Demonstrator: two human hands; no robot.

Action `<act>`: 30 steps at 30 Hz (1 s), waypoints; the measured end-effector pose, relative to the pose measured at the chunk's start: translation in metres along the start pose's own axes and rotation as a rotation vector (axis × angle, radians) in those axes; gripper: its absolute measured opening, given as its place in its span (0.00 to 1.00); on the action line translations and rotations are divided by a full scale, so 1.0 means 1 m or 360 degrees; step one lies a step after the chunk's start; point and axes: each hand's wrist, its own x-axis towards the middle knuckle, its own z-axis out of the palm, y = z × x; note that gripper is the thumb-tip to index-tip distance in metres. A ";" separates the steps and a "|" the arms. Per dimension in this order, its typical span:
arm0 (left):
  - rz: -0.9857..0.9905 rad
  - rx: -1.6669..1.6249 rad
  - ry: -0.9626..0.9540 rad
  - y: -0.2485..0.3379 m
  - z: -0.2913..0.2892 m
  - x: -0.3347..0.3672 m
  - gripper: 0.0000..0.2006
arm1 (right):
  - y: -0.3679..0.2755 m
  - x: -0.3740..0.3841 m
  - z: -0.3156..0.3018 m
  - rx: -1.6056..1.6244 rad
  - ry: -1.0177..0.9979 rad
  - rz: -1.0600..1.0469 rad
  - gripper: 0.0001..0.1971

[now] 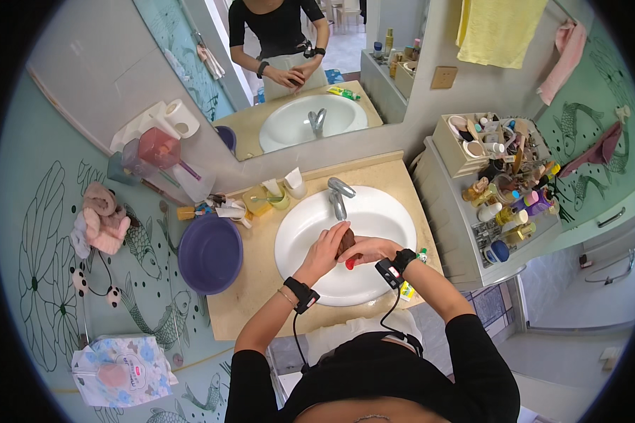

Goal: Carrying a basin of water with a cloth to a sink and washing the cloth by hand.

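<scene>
Over the white oval sink (pixel 300 268), both my hands are closed around a small dark brown object (pixel 346 240) with a bright red part at its lower end. Its kind cannot be made out, since fingers cover much of it. My left hand (pixel 320 252) presses along its left side, fingers pointing up toward the tap. My right hand (pixel 372 248) grips it from the right with bent fingers. Just beyond them stands the chrome tap (pixel 339 199). The mirror (pixel 296 134) reflects the hands and the dark object.
A purple basin (pixel 210 255) sits left on the beige counter (pixel 247 310). Cups (pixel 295 183) and brushes line the back edge. A tube (pixel 407 290) lies right of the sink. Farther right, a cabinet holds a cosmetics box (pixel 466 144) and several bottles. Cables hang from my wristbands.
</scene>
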 end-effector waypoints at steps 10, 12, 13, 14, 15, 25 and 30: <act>-0.0087 0.0184 -0.0036 -0.023 0.017 0.004 0.24 | 0.003 0.014 -0.002 -0.0264 0.0224 0.0018 0.12; -0.0079 0.0211 -0.0032 -0.025 0.020 0.003 0.23 | 0.008 0.018 -0.006 -0.0417 0.0292 0.0008 0.12; -0.0064 0.0239 -0.0029 -0.026 0.021 0.003 0.21 | 0.010 0.020 -0.007 -0.0570 0.0365 -0.0008 0.12; -0.0067 0.0237 -0.0034 -0.027 0.022 0.002 0.21 | 0.011 0.022 -0.009 -0.0565 0.0362 -0.0004 0.12; -0.0073 0.0262 -0.0082 -0.028 0.024 0.001 0.19 | 0.011 0.025 -0.011 -0.0782 0.0390 0.0024 0.13; -0.0237 0.0545 -0.0268 -0.042 0.051 0.000 0.10 | 0.032 0.059 -0.034 -0.1707 0.0558 0.0089 0.14; -0.0351 0.0560 -0.0340 -0.048 0.057 -0.001 0.09 | 0.044 0.066 -0.031 -0.1781 0.0695 -0.0188 0.12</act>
